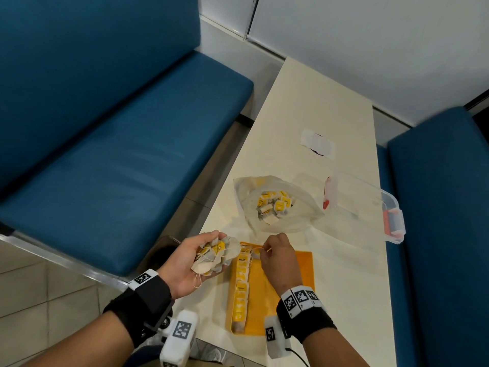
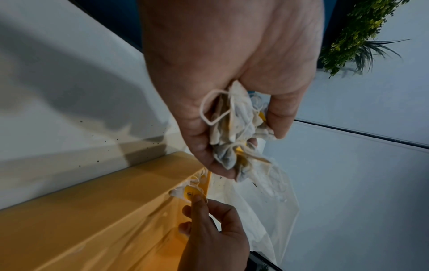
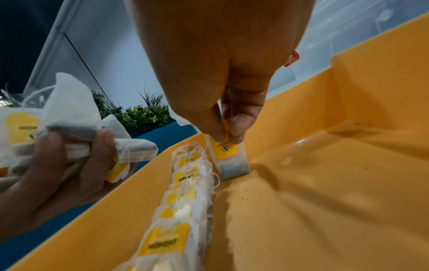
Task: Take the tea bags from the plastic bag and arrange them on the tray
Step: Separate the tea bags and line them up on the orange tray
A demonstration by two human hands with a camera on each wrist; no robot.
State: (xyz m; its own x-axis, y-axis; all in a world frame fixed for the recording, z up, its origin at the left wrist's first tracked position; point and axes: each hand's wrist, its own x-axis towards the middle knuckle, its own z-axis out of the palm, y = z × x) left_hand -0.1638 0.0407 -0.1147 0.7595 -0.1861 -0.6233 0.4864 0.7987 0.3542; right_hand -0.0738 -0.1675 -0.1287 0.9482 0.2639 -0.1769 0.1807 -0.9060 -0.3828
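Observation:
A yellow tray (image 1: 296, 274) (image 3: 336, 183) (image 2: 92, 210) lies at the table's near edge. Along its left wall runs a row of tea bags (image 1: 240, 290) (image 3: 178, 207) with yellow tags. My right hand (image 1: 275, 254) (image 3: 223, 135) (image 2: 209, 225) pinches the yellow tag of one tea bag (image 3: 230, 161) (image 2: 188, 192), which stands at the far end of the row. My left hand (image 1: 195, 258) (image 2: 232, 110) grips a bunch of tea bags (image 1: 218, 256) (image 2: 236, 132) (image 3: 69, 128) just left of the tray. The clear plastic bag (image 1: 277, 205) lies open behind the tray, several tea bags inside.
A clear plastic box with red latches (image 1: 370, 205) stands right of the bag. A white wrapper (image 1: 318, 143) lies farther back on the cream table (image 1: 344, 287). Blue benches (image 1: 119, 154) flank the table on both sides. The tray's right part is bare.

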